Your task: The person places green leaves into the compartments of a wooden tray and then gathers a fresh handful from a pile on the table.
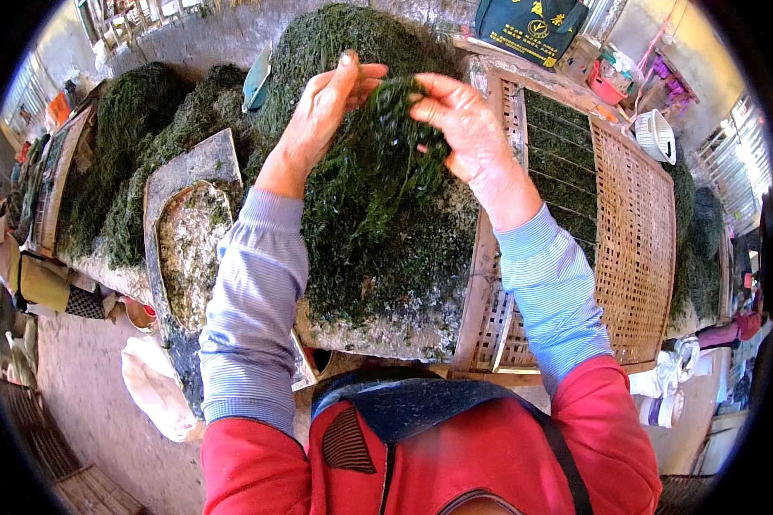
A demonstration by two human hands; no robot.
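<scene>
A clump of wet, dark green seaweed (pixel 395 107) hangs from my right hand (pixel 470 129), pinched between thumb and fingers. Across from it is my left hand (pixel 319 107), thumb raised and fingers stretched toward the clump; it appears to hold nothing. Below and behind both hands rises a big heap of stringy seaweed (pixel 352 43), spilling forward over the pale, worn tabletop (pixel 386 336). To the right of the heap lies a woven bamboo frame (pixel 636 240), with a divided panel of flattened seaweed (pixel 561 150) along its left part.
A worn grey board with an oval hollow (pixel 193 249) leans left of my left forearm. More seaweed heaps (pixel 137 120) lie at the far left. A dark green bag (pixel 531 30) stands at the back, a white plastic basket (pixel 655 136) at right. A white sack (pixel 150 386) sits below the table.
</scene>
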